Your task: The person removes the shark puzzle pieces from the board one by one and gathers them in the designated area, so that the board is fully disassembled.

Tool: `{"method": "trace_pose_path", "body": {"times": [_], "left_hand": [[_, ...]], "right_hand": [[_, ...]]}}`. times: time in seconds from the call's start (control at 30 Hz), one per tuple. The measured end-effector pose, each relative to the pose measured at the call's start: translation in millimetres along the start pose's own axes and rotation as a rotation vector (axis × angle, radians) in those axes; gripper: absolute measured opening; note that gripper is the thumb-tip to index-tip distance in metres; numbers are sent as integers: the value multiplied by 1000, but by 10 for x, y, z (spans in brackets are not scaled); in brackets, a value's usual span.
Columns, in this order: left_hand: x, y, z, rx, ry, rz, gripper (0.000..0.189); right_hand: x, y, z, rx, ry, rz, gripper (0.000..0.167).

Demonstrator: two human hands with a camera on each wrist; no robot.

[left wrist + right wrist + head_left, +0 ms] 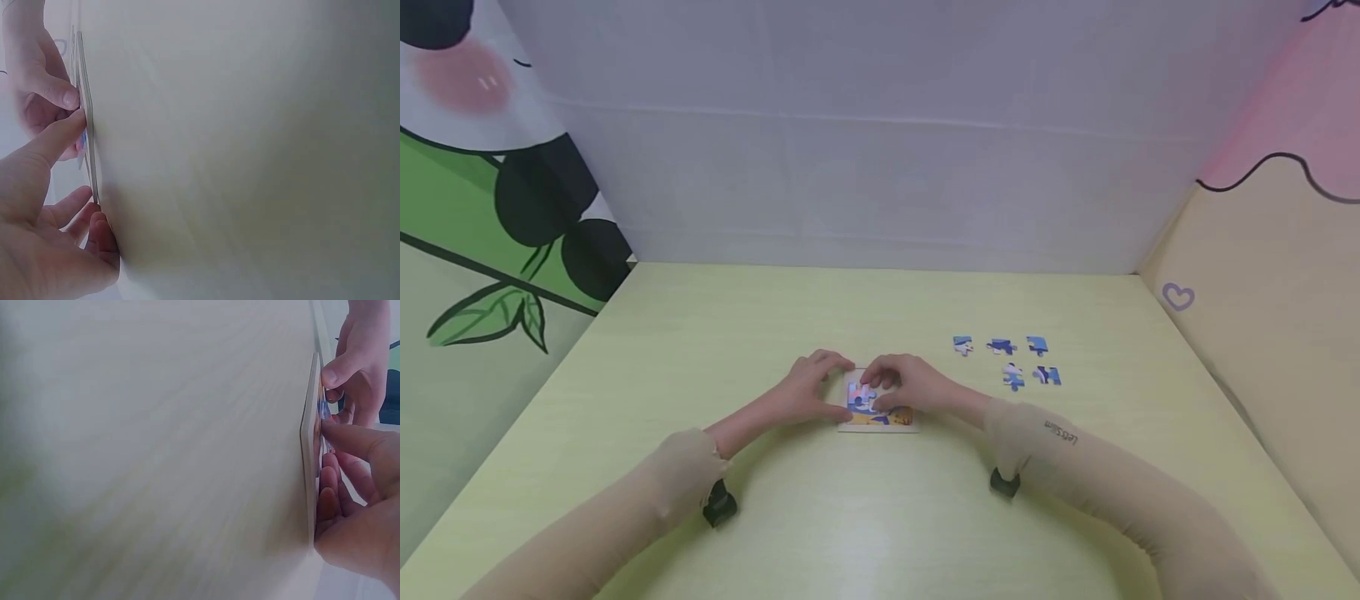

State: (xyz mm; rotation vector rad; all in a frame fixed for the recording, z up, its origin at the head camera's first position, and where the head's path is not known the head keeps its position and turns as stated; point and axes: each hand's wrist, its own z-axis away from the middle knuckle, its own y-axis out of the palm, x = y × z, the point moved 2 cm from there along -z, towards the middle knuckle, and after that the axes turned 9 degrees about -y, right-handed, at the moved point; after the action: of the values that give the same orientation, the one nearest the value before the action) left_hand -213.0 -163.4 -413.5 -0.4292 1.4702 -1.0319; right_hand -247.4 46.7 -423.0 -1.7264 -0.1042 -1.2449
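Observation:
A small puzzle board (880, 429) with a pale frame lies flat on the table, part of its picture hidden under the right hand. My left hand (808, 387) grips its left side, thumb at the near corner and fingers at the far corner. In the left wrist view the left thumb (65, 134) rests on the board's edge. My right hand (917, 385) is over the board's right half, pinching a pink-and-blue puzzle piece (860, 398) between thumb and fingertips. The right thumb (353, 439) presses close over the board in the right wrist view.
Several loose blue-and-white puzzle pieces, among them a corner-like piece (1037, 344) and a knobbed piece (1012, 377), lie in two rows to the right beyond the right hand. A pale wall (880, 183) stands behind the table (865, 517), with painted panels at both sides.

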Motion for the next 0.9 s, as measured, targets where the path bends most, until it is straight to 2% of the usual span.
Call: {"method": "trace_pose_path", "body": {"times": [0.23, 0.4, 0.57, 0.9], "left_hand": [[-1, -3, 2, -5, 9, 3, 72], [-15, -2, 11, -1, 2, 4, 72], [-13, -1, 15, 8, -18, 11, 72], [0, 6, 3, 6, -14, 7, 73]], "right_hand": [[29, -15, -9, 3, -61, -17, 30], [17, -10, -25, -8, -77, 5, 27], [-5, -7, -40, -12, -72, 5, 27], [48, -41, -15, 7, -51, 56, 26]]}}
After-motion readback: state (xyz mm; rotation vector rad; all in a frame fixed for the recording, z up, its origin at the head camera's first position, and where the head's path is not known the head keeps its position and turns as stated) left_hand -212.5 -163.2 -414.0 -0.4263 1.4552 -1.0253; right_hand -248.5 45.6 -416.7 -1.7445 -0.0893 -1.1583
